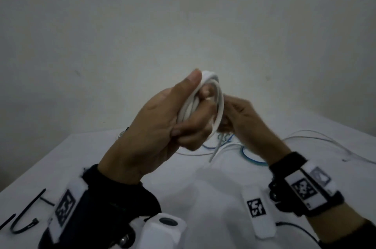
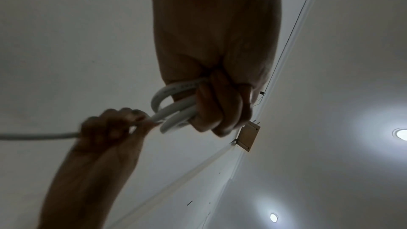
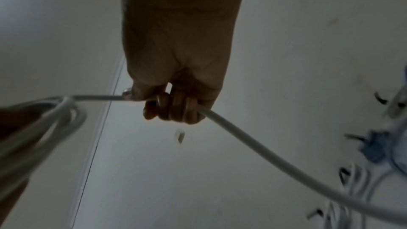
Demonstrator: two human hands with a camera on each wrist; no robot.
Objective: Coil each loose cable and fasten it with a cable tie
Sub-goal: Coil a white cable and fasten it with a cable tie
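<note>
A white-covered counter [image 1: 101,167] carries a tangle of loose blue and white cables [image 1: 240,147] at its far side and black plastic cable ties [image 1: 22,220] at its near left edge. Above the counter, the left hand [image 1: 162,124] grips a coiled white round cable [image 1: 218,106]. Just right of the coil, the right hand [image 1: 244,118] closes round the cable's free length, which trails down to the counter.

All three views were dim and soft, the wrist views darkest with both forearms near silhouette, lit by glaring ceiling lights [image 2: 401,133], with motion blur and wide-angle bending at edges.
</note>
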